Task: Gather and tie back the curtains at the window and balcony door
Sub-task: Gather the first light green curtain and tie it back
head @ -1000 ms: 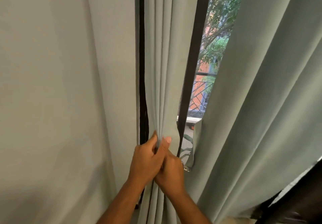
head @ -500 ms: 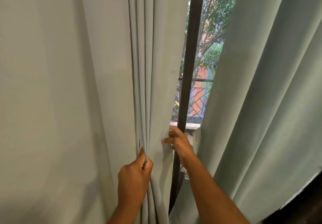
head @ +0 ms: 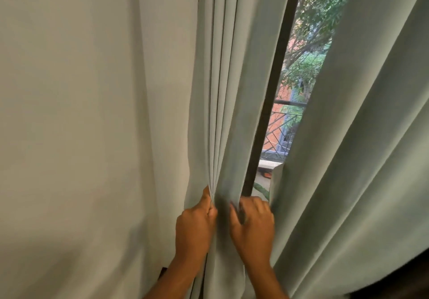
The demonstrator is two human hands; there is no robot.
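A pale green curtain point(head: 222, 103) hangs in narrow pleats just left of a dark door frame post point(head: 274, 85). My left hand point(head: 195, 226) pinches several gathered pleats between thumb and fingers at waist height. Close beside it, my right hand point(head: 253, 224) curls its fingers around the curtain's right edge, in front of the post. A second curtain panel point(head: 362, 136) of the same cloth slants down on the right, apart from both hands.
A plain light wall point(head: 81, 124) fills the left side. Through the gap between the panels I see a balcony railing point(head: 281, 136), a brick building and trees. Something dark point(head: 399, 282) sits at the bottom right corner.
My right hand has dropped from higher on the curtain's edge and come in close to my left hand, drawing the edge toward the pleats. The left hand keeps its pinch.
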